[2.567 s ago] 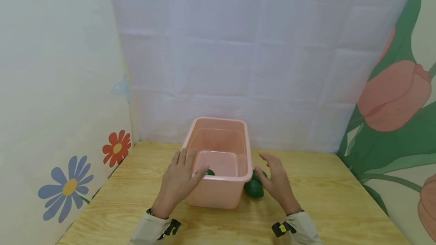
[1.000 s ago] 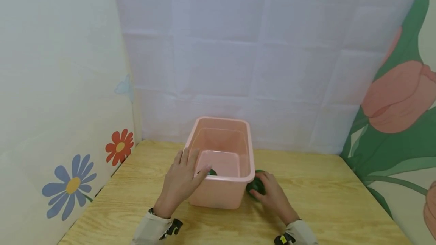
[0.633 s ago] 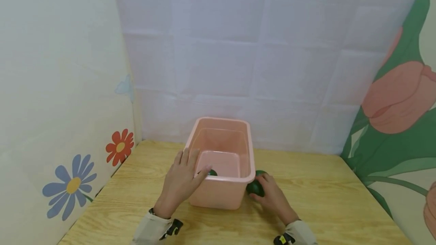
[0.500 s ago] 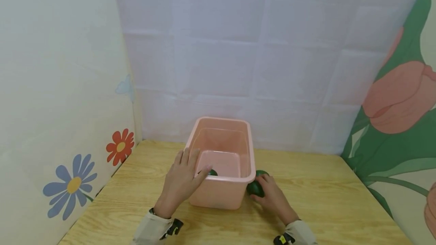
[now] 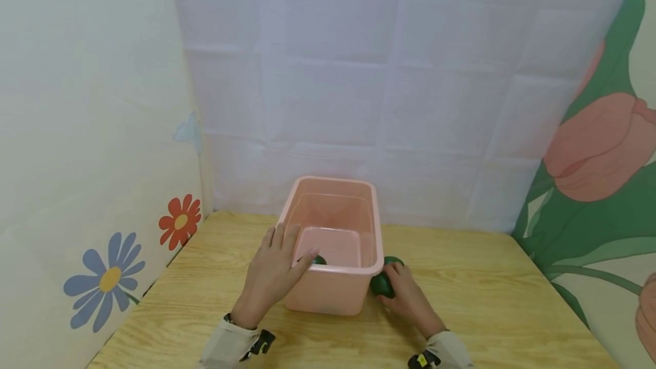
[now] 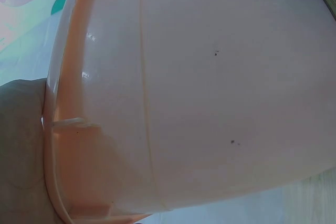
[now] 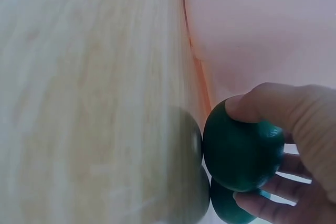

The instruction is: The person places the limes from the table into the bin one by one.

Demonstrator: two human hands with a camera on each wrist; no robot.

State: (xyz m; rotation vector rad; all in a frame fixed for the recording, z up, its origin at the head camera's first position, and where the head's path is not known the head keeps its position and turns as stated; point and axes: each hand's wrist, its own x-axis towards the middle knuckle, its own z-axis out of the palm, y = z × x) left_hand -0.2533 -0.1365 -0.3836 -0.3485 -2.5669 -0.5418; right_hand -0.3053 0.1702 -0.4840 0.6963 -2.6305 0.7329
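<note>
A pink plastic bin (image 5: 328,289) stands on the wooden table. My left hand (image 5: 271,269) rests along its left and near rim with straight fingers, the thumb reaching over the near edge. Inside, part of a dark green object (image 5: 319,259) shows just past that thumb. Outside the bin's right wall, my right hand (image 5: 407,295) holds a glossy, smooth, rounded dark green object (image 7: 244,148), its thumb on one side and fingers round the far side. Right behind it is a second green rounded object (image 7: 231,205), with a fingertip at its surface.
The wooden table (image 5: 471,289) extends to both sides of the bin. A white creased cloth (image 5: 328,73) hangs close behind it. Flower-printed panels (image 5: 102,158) stand on the left and right.
My right hand was apart from the green objects, thumb and fingers spread; it has come down and left and now grips the nearer one. My left hand has stayed on the rim.
</note>
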